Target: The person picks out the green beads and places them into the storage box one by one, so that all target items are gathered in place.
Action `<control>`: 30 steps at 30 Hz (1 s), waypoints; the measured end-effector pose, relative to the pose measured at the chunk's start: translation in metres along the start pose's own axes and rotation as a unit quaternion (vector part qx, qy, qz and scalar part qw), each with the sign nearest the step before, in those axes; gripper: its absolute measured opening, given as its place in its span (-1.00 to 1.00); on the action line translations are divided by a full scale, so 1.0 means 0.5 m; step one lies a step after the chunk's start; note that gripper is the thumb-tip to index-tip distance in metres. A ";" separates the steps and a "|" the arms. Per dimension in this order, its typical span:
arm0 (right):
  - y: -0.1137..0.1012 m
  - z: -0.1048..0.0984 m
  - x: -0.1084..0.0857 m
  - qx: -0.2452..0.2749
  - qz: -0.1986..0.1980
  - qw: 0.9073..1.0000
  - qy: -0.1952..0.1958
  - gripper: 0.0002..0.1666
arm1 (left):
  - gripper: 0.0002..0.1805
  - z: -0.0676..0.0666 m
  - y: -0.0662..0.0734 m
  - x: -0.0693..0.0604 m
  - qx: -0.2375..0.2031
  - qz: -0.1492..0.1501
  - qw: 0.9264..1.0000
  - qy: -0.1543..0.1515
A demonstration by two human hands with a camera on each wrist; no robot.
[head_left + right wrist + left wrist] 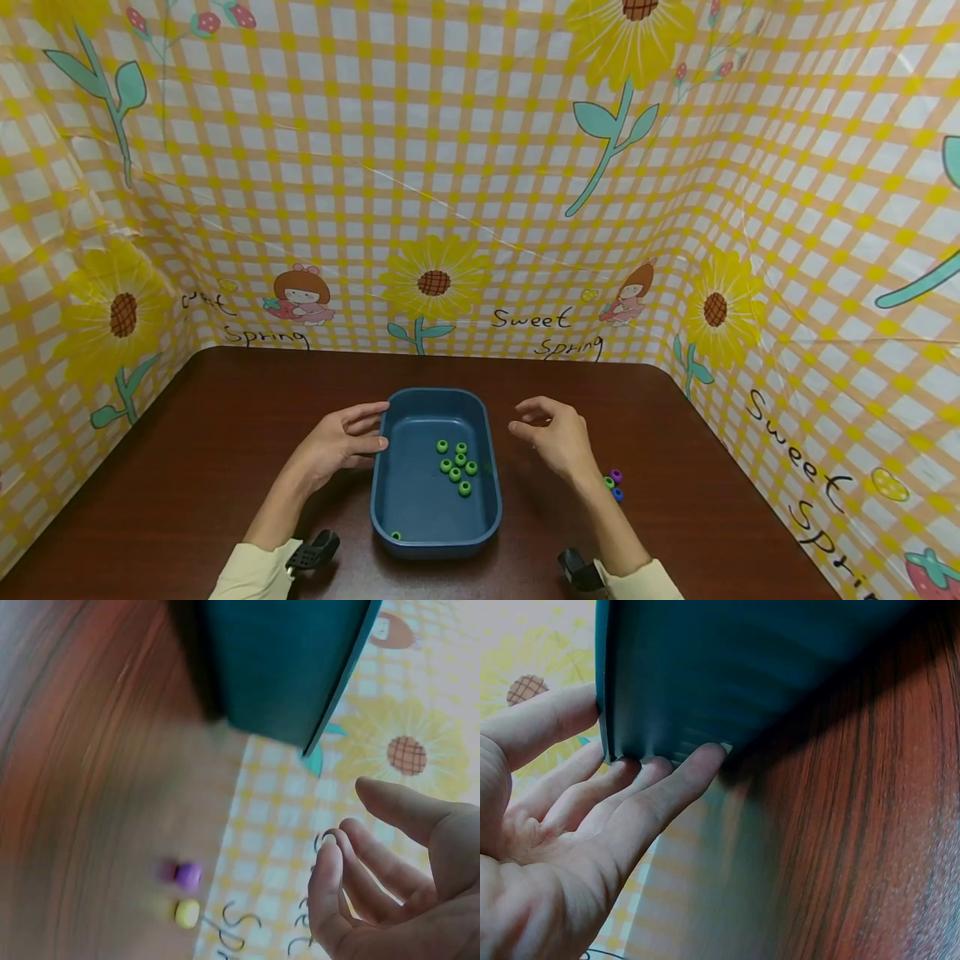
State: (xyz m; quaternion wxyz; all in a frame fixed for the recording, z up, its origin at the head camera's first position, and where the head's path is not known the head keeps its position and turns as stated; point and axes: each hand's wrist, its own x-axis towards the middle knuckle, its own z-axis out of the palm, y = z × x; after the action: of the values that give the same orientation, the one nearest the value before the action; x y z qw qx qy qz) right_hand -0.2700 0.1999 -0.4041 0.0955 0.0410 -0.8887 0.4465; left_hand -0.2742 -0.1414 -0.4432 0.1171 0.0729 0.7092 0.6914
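Note:
A blue rectangular tray [437,550] with rounded corners stands on the table. Several green beads [461,459] lie inside it, mostly right of its middle, and one more green bead [397,536] is at the near left corner. My left hand [341,442] rests against the tray's left side. In the left wrist view the fingertips [705,757] touch its outer wall, with the fingers fairly straight. Apart from the tray on its right, my right hand [555,433] is raised with loosely bent fingers and nothing visible between them.
Beside my right forearm lie a purple bead [616,475], a blue bead [617,494] and a green bead [609,482]. The right wrist view has a yellow bead [187,913] on the table. A checked, sunflower-patterned cloth [450,192] rises behind and beside the dark wooden table [247,433].

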 end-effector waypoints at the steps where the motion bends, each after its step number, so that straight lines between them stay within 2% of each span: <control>1: 0.006 -0.008 0.000 -0.005 0.002 1.000 -0.004 -0.72 | -0.29 0.000 0.000 0.000 0.002 0.002 1.000 -0.003; 12: 0.063 -0.087 -0.015 -0.106 -0.020 0.994 -0.027 -0.70 | -0.28 0.001 0.001 0.000 -0.006 0.004 1.000 -0.009; 20: 0.094 -0.128 -0.039 -0.125 -0.005 0.990 -0.070 -0.68 | -0.30 0.004 0.001 0.002 -0.002 0.001 1.000 0.000; 25: 0.109 -0.146 -0.046 -0.150 -0.005 0.985 -0.082 -0.65 | -0.30 0.003 0.002 0.001 -0.001 0.003 1.000 0.000; 30: 0.125 -0.161 -0.054 -0.152 0.001 0.984 -0.096 -0.64 | -0.30 0.003 0.001 0.003 -0.002 0.001 1.000 0.006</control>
State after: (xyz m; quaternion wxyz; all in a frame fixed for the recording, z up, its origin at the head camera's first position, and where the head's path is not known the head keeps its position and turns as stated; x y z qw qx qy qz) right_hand -0.2429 0.3013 -0.4118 0.0151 0.0680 -0.9514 0.3001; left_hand -0.2750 -0.1395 -0.4428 0.1125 0.0688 0.7083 0.6935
